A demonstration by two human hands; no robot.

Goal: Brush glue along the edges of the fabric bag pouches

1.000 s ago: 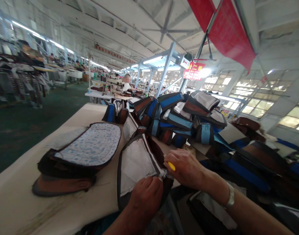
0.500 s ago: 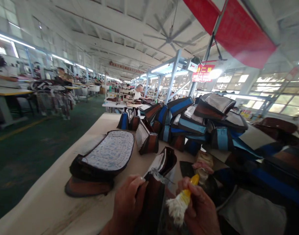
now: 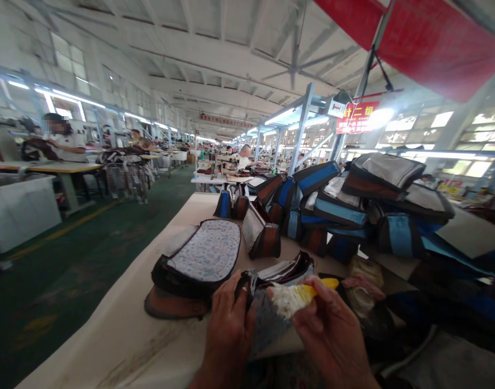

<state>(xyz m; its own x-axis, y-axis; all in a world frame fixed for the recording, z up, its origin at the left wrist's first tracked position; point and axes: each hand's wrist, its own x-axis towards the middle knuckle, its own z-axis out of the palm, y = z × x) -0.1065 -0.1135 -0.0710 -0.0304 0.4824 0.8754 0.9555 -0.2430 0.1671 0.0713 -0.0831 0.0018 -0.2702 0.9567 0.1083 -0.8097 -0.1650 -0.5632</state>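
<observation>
My right hand (image 3: 332, 329) is closed round the yellow handle of a brush (image 3: 290, 300), its pale, clumped bristles pointing left. Beside it my left hand (image 3: 231, 324) grips the edge of a dark fabric bag piece (image 3: 286, 270) with a pale lining, and the bristles are close to that edge; whether they touch it I cannot tell. To the left lies a bag panel (image 3: 207, 251) with light blue patterned lining and a black rim, resting on a brown and black piece (image 3: 174, 302).
The cream-topped table (image 3: 121, 346) has dark smears. Blue, brown and black bag pieces (image 3: 340, 208) are heaped at the back right. A small container (image 3: 363, 292) with a pinkish cloth stands by my right hand. A co-worker (image 3: 65, 138) sits far left beyond the aisle.
The view has turned left. The brush has swung from pointing down to lying nearly level, closer to my left hand. The held bag piece has tipped, showing more pale lining.
</observation>
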